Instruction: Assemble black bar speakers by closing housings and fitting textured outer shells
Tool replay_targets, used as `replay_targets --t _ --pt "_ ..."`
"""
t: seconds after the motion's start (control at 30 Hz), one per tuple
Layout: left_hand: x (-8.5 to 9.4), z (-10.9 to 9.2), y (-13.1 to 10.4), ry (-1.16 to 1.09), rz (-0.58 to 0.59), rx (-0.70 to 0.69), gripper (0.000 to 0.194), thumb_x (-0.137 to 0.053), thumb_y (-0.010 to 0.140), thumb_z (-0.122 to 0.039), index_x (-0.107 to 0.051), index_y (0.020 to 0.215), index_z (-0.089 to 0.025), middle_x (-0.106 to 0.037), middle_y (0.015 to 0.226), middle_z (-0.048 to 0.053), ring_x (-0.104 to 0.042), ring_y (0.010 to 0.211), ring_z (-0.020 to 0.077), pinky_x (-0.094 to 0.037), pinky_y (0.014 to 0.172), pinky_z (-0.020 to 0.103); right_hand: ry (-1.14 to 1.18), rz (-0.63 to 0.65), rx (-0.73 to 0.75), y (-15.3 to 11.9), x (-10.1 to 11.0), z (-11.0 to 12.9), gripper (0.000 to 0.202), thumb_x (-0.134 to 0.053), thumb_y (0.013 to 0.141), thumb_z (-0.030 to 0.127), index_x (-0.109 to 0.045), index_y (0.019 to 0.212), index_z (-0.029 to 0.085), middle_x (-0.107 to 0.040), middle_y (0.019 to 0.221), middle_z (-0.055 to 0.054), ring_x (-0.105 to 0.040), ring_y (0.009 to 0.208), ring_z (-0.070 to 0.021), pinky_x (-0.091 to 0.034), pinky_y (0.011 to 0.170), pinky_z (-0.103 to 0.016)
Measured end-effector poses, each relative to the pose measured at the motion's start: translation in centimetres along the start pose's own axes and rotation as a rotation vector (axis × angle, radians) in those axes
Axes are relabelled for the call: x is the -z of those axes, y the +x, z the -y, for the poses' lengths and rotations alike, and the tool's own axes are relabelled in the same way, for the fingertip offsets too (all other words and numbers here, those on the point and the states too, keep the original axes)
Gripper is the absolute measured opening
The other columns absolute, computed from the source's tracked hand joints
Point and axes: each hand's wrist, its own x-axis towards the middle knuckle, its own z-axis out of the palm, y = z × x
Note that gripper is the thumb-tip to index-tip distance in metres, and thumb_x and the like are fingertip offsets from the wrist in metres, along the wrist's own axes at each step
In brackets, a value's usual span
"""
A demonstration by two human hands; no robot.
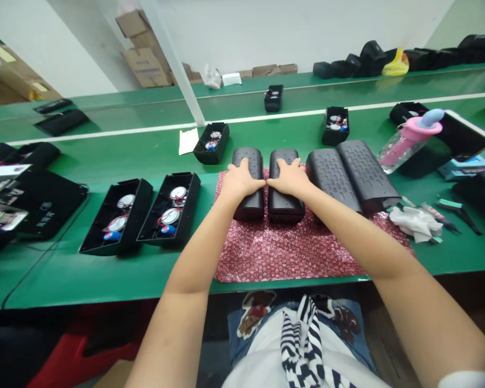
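My left hand [240, 182] lies across the top of a black speaker case [248, 207], its fingers over the upper part and its thumb at the right edge. Beside it, my right hand [289, 178] spans a second, similar black speaker case [286, 207], thumb at the left edge. The two thumbs nearly meet over the narrow gap between the cases. Both cases lie with their patterned side up on pink bubble wrap [275, 253]. To the right, two more cases, a closer one [333, 178] and a farther one [367, 175], lie side by side, partly behind my right forearm.
Left of the wrap, two open cases [115, 215] [172, 210] show round speakers, red wires and blue cells. More open cases [212, 143] sit farther back. At right are a pink bottle [412, 137], crumpled white tissue [416, 222] and tools. A white post [173, 64] rises behind.
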Motion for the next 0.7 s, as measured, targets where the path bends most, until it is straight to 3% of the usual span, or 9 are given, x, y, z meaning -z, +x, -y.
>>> replay_targets --t 0.13,0.4,0.7 --pt "-1.0 0.0 0.4 0.000 0.004 -0.005 0.095 -0.061 0.071 -0.063 -0.029 0.150 -0.021 -0.047 0.135 0.025 -0.056 0.119 0.0394 -0.042 0.103 0.046 0.003 -0.055 -0.001 -0.1 0.2 -0.1 0.076 -0.068 0.077 0.051 -0.042 0.139 0.017 -0.027 0.149 -0.027 -0.042 0.131 -0.0456 -0.040 0.101 -0.054" --pt "-1.0 0.3 0.9 0.004 -0.015 -0.040 0.092 -0.062 0.071 -0.061 -0.033 0.149 -0.021 -0.051 0.132 0.024 -0.056 0.120 0.0391 -0.044 0.100 0.044 0.044 -0.148 0.007 -0.4 -0.7 0.0 0.068 -0.067 0.077 0.048 -0.048 0.134 0.015 -0.036 0.142 -0.025 -0.047 0.126 -0.0430 -0.042 0.098 -0.051" --pt "-1.0 0.7 0.9 -0.008 0.010 -0.049 0.094 -0.061 0.072 -0.062 -0.029 0.151 -0.023 -0.048 0.136 0.023 -0.055 0.122 0.0390 -0.043 0.102 0.044 0.018 -0.180 0.056 -0.3 -1.3 -0.4 0.064 -0.065 0.080 0.047 -0.051 0.132 0.013 -0.035 0.144 -0.026 -0.043 0.130 -0.0445 -0.035 0.104 -0.053"
